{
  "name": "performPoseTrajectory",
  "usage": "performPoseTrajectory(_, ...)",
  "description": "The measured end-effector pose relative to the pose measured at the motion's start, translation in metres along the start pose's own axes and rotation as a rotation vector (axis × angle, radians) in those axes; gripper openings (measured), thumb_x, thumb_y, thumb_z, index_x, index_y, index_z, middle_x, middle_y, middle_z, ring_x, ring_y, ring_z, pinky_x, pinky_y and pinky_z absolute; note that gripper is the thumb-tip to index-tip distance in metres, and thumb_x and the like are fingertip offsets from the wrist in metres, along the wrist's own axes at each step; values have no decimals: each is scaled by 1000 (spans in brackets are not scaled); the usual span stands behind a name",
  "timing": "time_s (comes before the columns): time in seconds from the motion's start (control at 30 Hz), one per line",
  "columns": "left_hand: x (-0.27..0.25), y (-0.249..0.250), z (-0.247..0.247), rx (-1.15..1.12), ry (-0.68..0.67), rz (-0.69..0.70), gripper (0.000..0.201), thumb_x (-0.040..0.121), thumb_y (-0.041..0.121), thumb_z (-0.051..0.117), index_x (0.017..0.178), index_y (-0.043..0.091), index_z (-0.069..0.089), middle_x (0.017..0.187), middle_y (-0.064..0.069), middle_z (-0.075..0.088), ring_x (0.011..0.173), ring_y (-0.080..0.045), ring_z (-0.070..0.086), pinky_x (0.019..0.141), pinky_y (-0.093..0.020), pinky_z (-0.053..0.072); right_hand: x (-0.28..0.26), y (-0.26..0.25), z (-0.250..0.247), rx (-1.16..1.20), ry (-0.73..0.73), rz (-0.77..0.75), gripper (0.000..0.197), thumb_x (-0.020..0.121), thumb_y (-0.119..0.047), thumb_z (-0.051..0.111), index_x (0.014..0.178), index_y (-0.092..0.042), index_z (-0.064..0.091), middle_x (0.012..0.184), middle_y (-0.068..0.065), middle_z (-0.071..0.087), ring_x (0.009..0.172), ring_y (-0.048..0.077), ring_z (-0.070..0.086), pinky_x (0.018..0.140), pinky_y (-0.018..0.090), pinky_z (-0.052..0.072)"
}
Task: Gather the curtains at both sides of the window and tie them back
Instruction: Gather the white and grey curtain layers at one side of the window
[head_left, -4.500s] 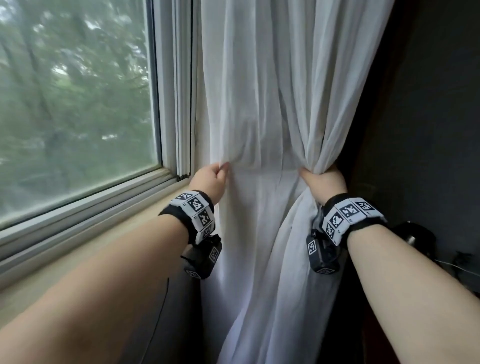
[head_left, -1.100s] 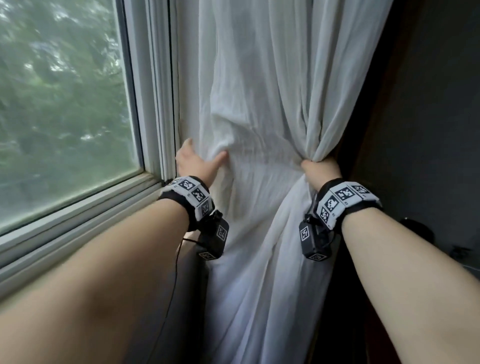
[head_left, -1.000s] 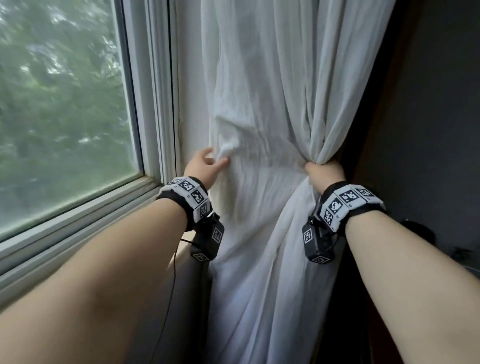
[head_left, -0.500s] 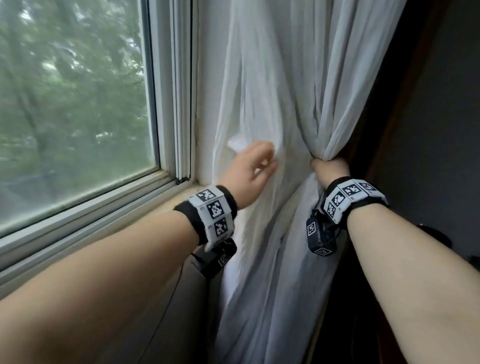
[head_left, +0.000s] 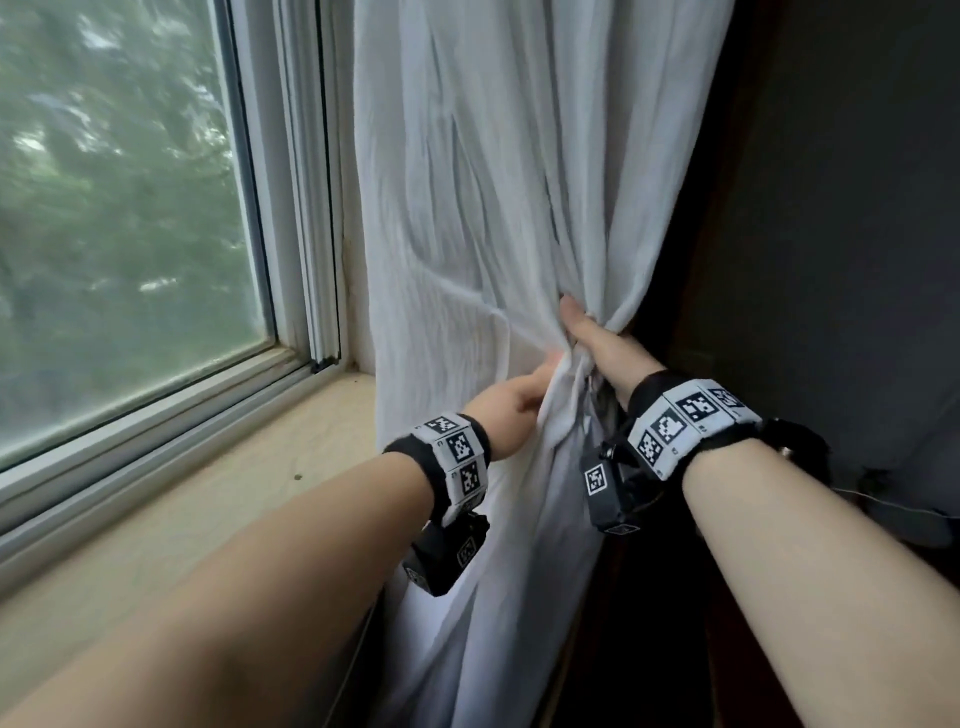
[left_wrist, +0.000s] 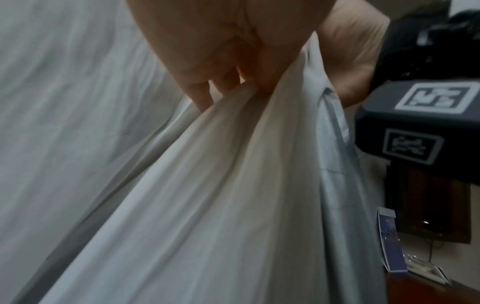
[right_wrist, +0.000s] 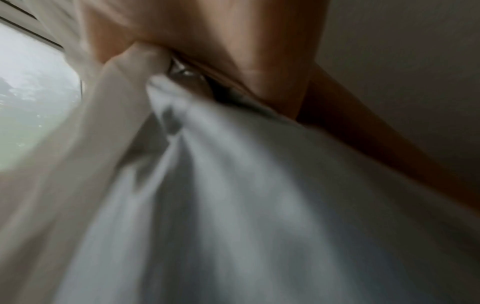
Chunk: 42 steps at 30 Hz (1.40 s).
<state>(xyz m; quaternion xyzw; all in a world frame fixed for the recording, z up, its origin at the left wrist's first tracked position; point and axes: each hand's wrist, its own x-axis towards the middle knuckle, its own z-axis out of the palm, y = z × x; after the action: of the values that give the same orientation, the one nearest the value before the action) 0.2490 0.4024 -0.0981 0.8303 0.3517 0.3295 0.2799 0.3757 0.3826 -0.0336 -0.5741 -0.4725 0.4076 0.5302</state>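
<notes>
Head view: both hands grip the white curtain bunched at 3 o'clock of the window; left hand meets right hand.

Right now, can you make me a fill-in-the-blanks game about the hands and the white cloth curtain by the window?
1. The left hand and right hand both grip the white cloth ____.
2. The curtain is ____ in colour.
3. The glass window lies to the ____ of the curtain.
4. Each wrist wears a black-and-white patterned ____.

Missing words: curtain; white; left; band
</notes>
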Motion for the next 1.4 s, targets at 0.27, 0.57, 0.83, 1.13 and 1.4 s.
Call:
performPoseTrajectory(0.27,-2,-6,-5,129,-130,86,43,89,0,46,124,22,59,142,11,46,129,-11,44,104,-18,29,18,-2,15,-481,292,-149,48,79,-20,61,125,-9,50,121,9,61,115,26,57,94,29,44)
performPoseTrajectory(0.57,12,-37,-107,-21,752,-497,72,80,33,67,140,19,30,142,-8,37,129,-26,40,107,-37,33,48,1,-2,-473,342,-162,28,85,-11,53,108,4,60,119,19,61,114,33,55,91,33,43)
performPoseTrajectory(0.83,25,-57,-114,78,615,-324,34,90,22,51,61,14,37,65,-2,43,62,-21,41,62,-26,31,59,0,-12,-476,406,-137,29,85,-13,53,105,6,61,114,21,63,110,32,57,89,34,45)
performPoseTrajectory(1.13,10,1,-54,-493,315,31,13,85,32,45,92,27,55,84,12,58,83,-8,54,84,-30,43,55,-2,-3,-518,299,-82,32,87,-19,51,111,0,60,108,17,62,108,32,57,74,27,35)
performPoseTrajectory(1.4,25,22,-2,-288,191,-55,20,99,16,39,93,6,56,78,4,49,75,-9,44,79,-26,35,20,2,-18,-26,89,-20,66,64,-51,76,115,-11,62,107,0,68,97,17,64,93,31,48)
